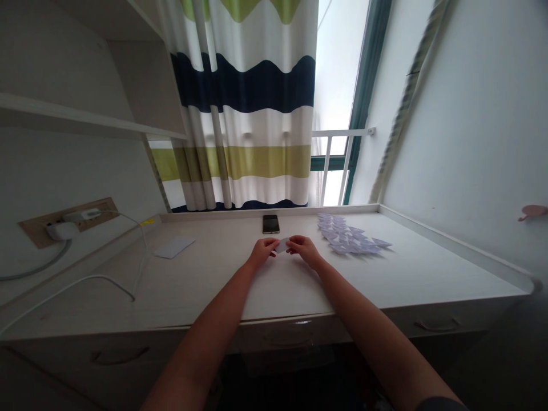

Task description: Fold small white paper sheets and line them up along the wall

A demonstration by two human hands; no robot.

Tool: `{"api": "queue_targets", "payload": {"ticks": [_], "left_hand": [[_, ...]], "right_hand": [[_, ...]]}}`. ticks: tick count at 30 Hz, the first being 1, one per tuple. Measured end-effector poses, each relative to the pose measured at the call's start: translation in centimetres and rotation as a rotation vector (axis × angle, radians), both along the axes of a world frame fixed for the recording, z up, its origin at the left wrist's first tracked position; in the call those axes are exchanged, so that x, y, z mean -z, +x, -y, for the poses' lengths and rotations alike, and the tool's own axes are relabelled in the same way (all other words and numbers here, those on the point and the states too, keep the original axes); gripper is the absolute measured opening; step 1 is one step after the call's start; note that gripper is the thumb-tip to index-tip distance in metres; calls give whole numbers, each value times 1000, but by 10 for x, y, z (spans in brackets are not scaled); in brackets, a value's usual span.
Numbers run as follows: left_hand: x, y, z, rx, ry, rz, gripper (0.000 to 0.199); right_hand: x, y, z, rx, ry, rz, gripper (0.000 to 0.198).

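Between my two hands is a small piece of white paper (282,246), held a little above the desk. My left hand (262,251) pinches its left side, and my right hand (302,249) pinches its right side. The fingers partly cover the paper, so its folds are hard to make out. To the right of my right hand lie several folded paper pieces (353,240), pointed and set close together in rows. A flat stack of white paper (174,247) rests on the desk, well to the left of my left hand.
A dark phone (270,224) lies just beyond my hands on the white desk (222,285). A white cable (107,278) runs over the desk's left side from chargers in a wall socket (96,211). A raised rim borders the desk; a curtain (257,131) hangs behind it.
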State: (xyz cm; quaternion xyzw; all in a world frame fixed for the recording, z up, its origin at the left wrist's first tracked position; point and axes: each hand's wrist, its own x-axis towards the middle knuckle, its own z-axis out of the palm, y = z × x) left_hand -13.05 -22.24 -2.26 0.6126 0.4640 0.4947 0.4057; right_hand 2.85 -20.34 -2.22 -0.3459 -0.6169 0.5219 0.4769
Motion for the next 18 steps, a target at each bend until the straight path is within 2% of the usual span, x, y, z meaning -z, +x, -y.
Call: {"api": "queue_targets", "payload": {"ticks": [8, 12, 18], "left_hand": [[3, 5, 2, -71, 259, -213, 11], [5, 5, 1, -42, 248, -256, 11], [6, 3, -2, 0, 222, -142, 19]], "right_hand": [[-1, -1, 2, -26, 0, -11, 31], [-5, -1, 7, -70, -20, -36, 32], [-3, -3, 6, -109, -64, -105, 33]]}}
